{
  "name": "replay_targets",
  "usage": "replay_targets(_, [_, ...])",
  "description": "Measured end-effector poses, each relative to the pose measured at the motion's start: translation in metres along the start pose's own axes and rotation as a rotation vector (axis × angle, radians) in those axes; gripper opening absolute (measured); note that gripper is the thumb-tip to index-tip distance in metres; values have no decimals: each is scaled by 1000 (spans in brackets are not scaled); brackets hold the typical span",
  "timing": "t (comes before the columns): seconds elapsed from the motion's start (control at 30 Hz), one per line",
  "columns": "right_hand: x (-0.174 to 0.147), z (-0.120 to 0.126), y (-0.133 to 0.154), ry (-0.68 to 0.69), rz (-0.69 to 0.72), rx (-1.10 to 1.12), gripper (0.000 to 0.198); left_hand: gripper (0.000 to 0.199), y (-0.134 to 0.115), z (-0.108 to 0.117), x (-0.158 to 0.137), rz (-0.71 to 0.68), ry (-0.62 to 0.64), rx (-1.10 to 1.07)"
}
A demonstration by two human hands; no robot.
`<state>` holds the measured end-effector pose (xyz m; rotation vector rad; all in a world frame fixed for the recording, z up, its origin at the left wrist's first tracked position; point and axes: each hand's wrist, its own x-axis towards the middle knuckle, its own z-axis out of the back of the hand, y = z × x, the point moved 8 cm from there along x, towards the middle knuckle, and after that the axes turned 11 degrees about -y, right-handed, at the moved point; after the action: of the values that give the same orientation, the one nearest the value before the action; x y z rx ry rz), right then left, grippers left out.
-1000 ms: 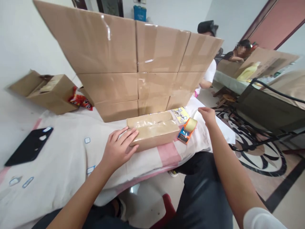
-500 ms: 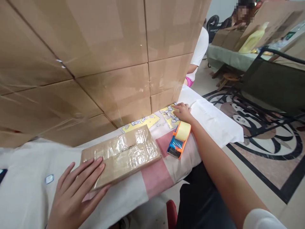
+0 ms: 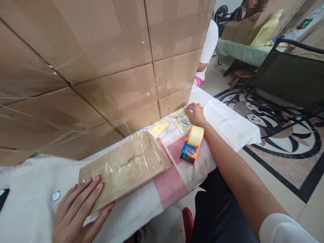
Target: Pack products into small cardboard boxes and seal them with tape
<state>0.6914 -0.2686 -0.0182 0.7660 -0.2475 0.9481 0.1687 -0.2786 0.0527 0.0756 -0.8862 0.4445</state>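
Note:
My left hand point(image 3: 81, 206) is on the left end of a flat cardboard box point(image 3: 124, 168), with its fingers across the top and the thumb along the near side. Shiny clear tape covers the box top, and a rough dark line runs along its middle. Beyond the tape dispenser point(image 3: 191, 145), my right hand point(image 3: 196, 114) rests on the cloth with its fingers curled together. What its fingertips hold, if anything, I cannot make out. The dispenser is orange and blue, carries a pale yellow roll, and lies near my right wrist.
Stacked cardboard boxes point(image 3: 113, 81) in clear wrap rise behind the cloth-covered table point(image 3: 174, 189). A small blue-edged label point(image 3: 56, 196) lies left. Past the stack, another person's white sleeve point(image 3: 210, 42) shows. A dark folding chair point(image 3: 286, 74) stands to the right.
The cardboard box has shifted slightly left along with my left hand, and more of its right end shows. My right hand's fingers have curled in. The view has moved a little.

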Motion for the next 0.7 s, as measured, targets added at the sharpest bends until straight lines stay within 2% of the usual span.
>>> replay_targets(0.17, [4,23,3,-120,-96,211,16,73,-1,0,1,-23,-22,-5])
replay_targets(0.27, [-1,41,8,-122,-152,398,15,74,-1,-1,1,-28,-21,0])
replay_targets(0.37, [-13,68,26,-121,-140,479,14,76,-2,-3,2,-27,-24,5])
replay_targets(0.47, [-35,96,63,-97,-38,500,16,77,-5,-4,3,-33,-33,13])
replay_targets(0.53, [-57,106,95,-41,63,490,17,78,-7,-3,3,-37,-60,28])
replay_targets(0.6, [-82,104,128,79,166,484,17,78,-9,-3,3,-48,-79,43])
replay_targets(0.7, [-120,89,170,274,333,410,19,79,-12,-4,3,-88,-79,49])
